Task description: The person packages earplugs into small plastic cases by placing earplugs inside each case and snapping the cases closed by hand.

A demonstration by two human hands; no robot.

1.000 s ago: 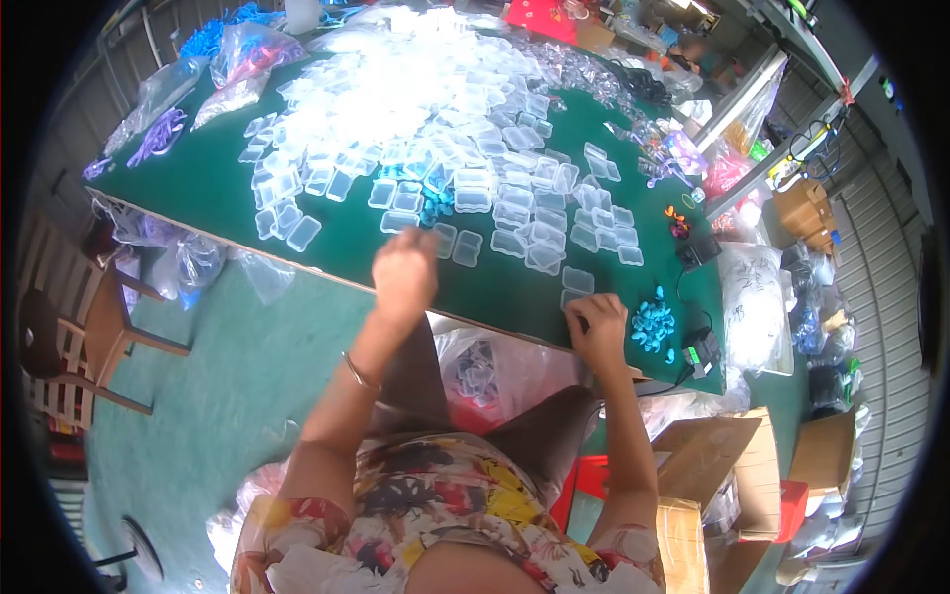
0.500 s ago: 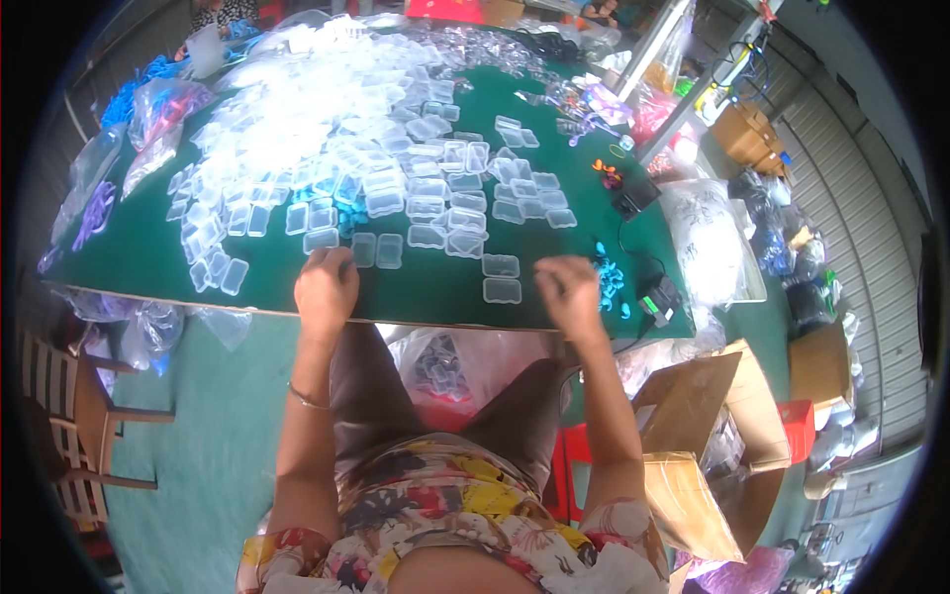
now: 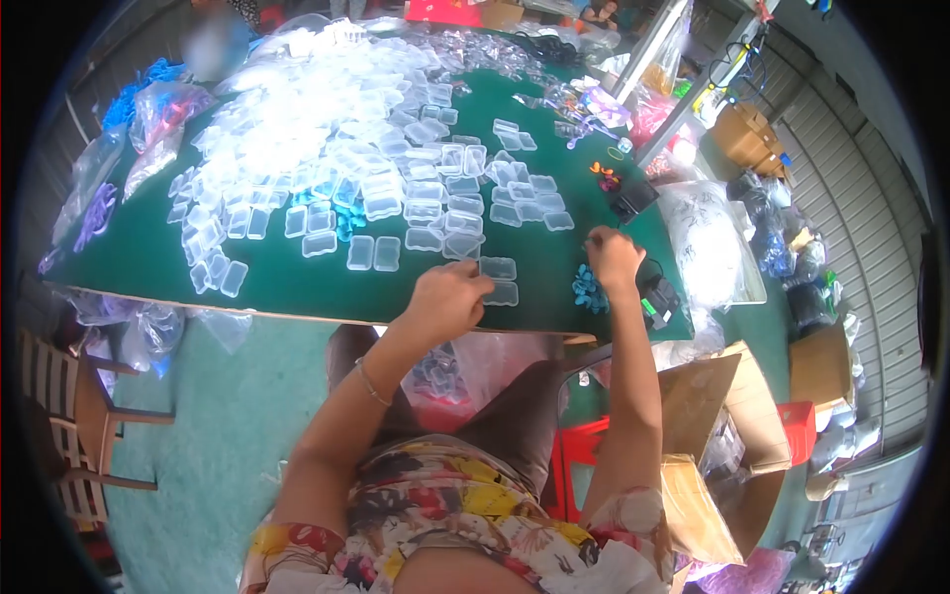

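My left hand [image 3: 451, 300] is closed, its fingertips at the left edge of two clear plastic cases [image 3: 498, 268] near the table's front edge; anything between the fingers is too small to make out. My right hand [image 3: 615, 259] has its fingers bent together just above a small pile of blue pieces [image 3: 589, 288], and what it grips is hidden. Two more clear cases [image 3: 373, 253] lie side by side left of my left hand. Behind them more blue pieces [image 3: 347, 221] lie among the cases.
A large heap of clear cases [image 3: 307, 109] covers the back left of the green table [image 3: 129, 247]. Black devices [image 3: 658, 300] and orange pieces [image 3: 606, 176] are at the right. An open cardboard box [image 3: 698, 510] stands on the floor; a wooden chair [image 3: 94, 416] is at the left.
My left hand has moved right, from the cases at the left to the two front cases. My right hand has moved right and up to the blue pile.
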